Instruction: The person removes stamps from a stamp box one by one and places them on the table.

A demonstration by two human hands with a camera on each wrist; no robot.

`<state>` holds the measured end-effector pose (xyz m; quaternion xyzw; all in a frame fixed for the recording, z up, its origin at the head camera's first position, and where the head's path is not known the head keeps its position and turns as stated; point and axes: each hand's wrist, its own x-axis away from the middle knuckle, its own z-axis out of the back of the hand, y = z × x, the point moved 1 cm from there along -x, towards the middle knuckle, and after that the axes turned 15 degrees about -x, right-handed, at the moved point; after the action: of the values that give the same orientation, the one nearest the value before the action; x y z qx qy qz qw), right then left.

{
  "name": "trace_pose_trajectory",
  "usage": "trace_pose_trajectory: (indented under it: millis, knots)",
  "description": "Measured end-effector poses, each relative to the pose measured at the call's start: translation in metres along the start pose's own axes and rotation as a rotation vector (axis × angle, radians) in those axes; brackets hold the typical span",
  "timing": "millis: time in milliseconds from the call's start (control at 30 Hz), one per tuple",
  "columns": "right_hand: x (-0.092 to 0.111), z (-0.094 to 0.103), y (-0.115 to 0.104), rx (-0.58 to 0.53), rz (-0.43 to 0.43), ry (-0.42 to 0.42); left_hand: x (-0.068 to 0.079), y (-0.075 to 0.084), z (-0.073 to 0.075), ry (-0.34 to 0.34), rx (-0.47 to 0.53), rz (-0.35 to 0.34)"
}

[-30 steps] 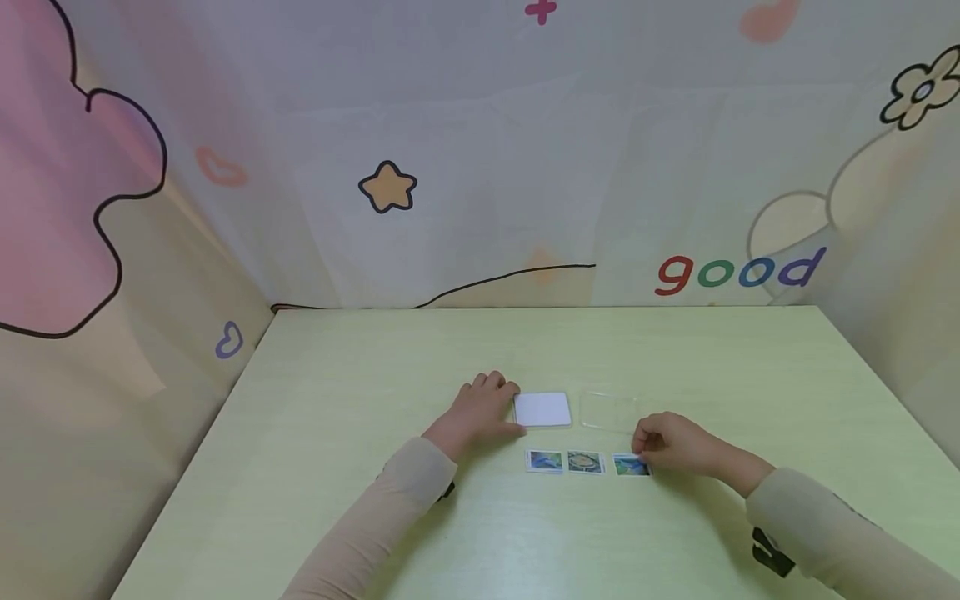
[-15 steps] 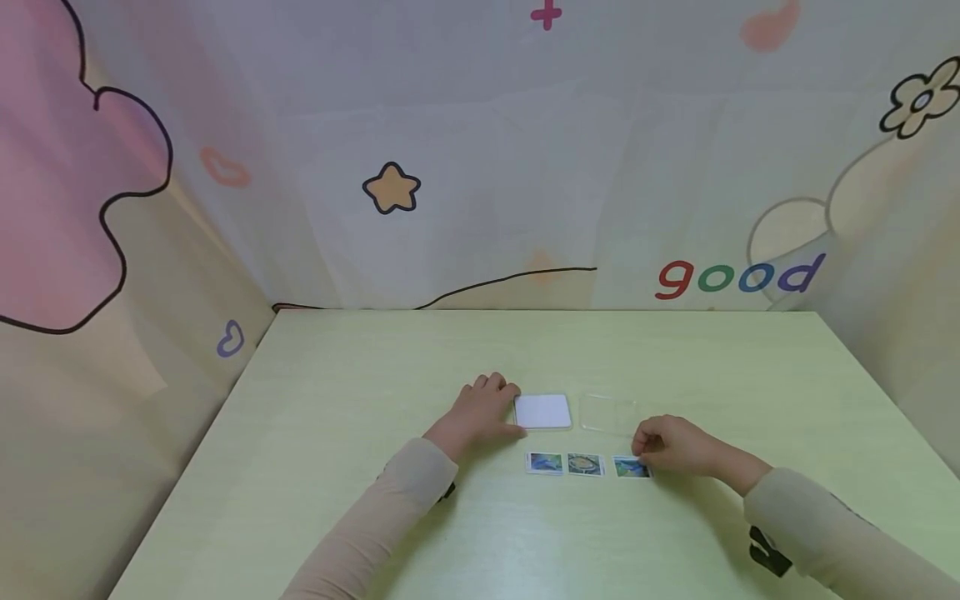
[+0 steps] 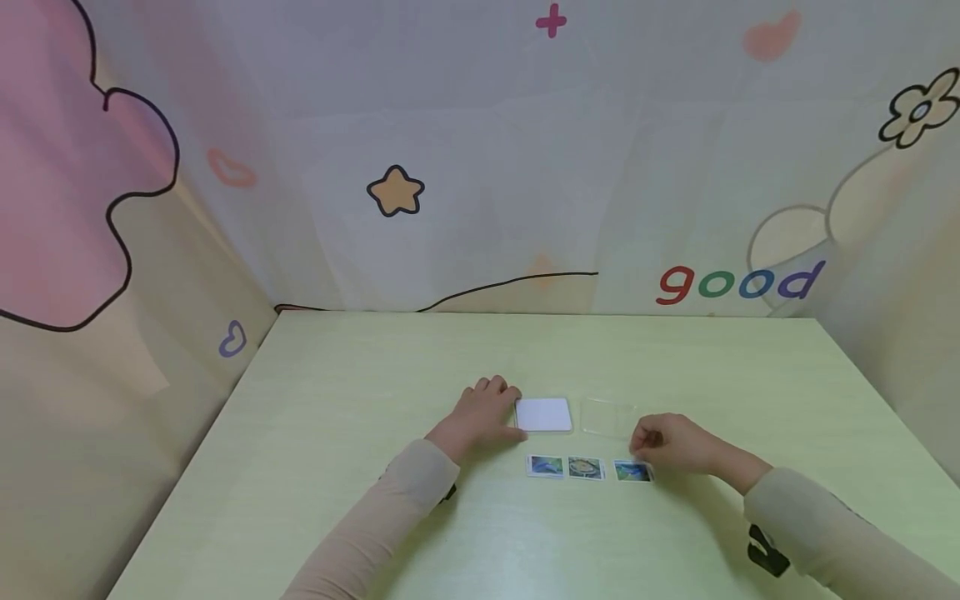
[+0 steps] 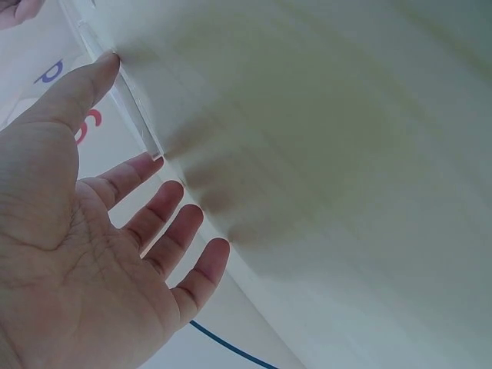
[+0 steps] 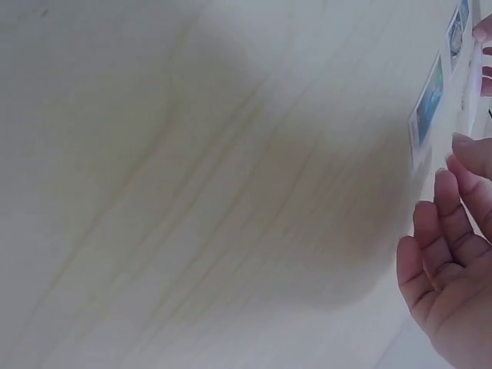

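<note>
My left hand (image 3: 483, 414) rests beside a thin clear case with a white card (image 3: 543, 415) in it. Its thumb and forefinger touch the case's two left corners; the other fingers spread onto the table in the left wrist view. A row of small picture cards lies in front: a blue-green card (image 3: 545, 466), a card with a round pattern (image 3: 586, 468) and another blue-green card (image 3: 632, 471) farther right. Just behind that last card hovers my right hand (image 3: 678, 442), fingers loosely bent, thumb near forefinger. In the right wrist view its fingertips stand apart from the nearest card (image 5: 427, 105).
A flat clear plastic cover (image 3: 608, 417) lies to the right of the white card. The pale wooden table (image 3: 375, 367) reaches back to a printed cloth backdrop (image 3: 480, 208) with a star and coloured letters. Cloth also hangs along both sides.
My right fingertips have drawn slightly back from the right-hand picture card, uncovering more of it. My left hand stays at the case. The head view has tilted up a little.
</note>
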<state>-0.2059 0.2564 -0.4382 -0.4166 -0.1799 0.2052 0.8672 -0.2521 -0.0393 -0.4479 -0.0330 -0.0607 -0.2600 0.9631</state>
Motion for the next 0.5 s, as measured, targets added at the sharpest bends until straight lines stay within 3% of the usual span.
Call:
trace_pose_trajectory:
  millis: [500]
  knots:
    - [-0.0099, -0.0012, -0.0009, 0.095, 0.030, 0.150, 0.0009, -0.0005, 0.0000, -0.007, 0.017, 0.004]
